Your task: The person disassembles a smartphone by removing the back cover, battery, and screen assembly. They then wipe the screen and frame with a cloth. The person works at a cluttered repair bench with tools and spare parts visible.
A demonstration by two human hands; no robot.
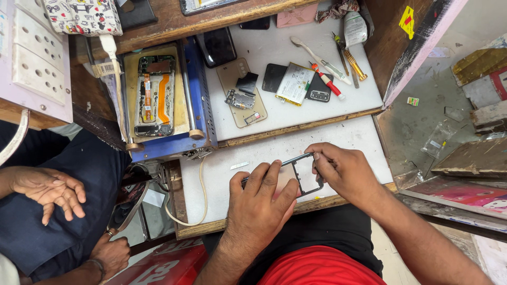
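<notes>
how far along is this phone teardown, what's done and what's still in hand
Looks done: an opened phone lies with its insides bared on the blue heating plate, and a battery and small parts lie loose on the white worktop.
In hand: the left hand and right hand both hold a dark phone frame.
Left: nothing looks reassembled; the screwdrivers lie unused.

A cramped repair stall seen from above: a white-topped desk (348, 138) edged in worn wood, a raised wooden shelf (174, 24) behind it, a white socket panel (34, 55) at left, and a dusty grey concrete floor (422, 113) littered with scraps at right.
</notes>
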